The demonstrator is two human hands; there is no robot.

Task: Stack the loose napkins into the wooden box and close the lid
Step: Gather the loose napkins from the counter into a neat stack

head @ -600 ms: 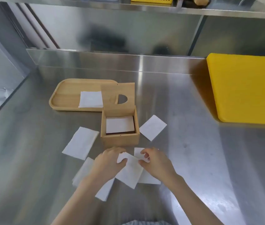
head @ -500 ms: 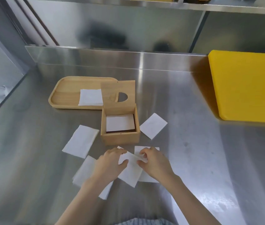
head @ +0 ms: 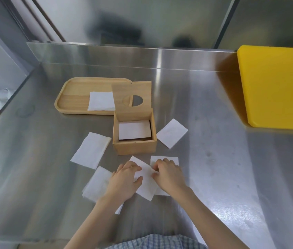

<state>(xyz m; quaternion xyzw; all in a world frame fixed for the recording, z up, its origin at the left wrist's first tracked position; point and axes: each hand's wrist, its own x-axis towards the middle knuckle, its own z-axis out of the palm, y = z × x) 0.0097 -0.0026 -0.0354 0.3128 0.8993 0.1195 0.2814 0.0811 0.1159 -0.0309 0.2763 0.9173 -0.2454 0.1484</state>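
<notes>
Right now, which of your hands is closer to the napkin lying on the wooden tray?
Left. My left hand sits nearer the tray side, below the tray napkin. My right hand is farther over, past the wooden box. Both hands rest on a loose napkin.

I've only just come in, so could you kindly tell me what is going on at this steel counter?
A person is gathering loose white paper napkins into the small square wooden box, whose lid with a round hole stands open. Both the left hand and right hand pinch one tilted napkin in front of the box. One napkin already lies inside the box; others lie around it, and one lies on the rounded wooden tray.
</notes>
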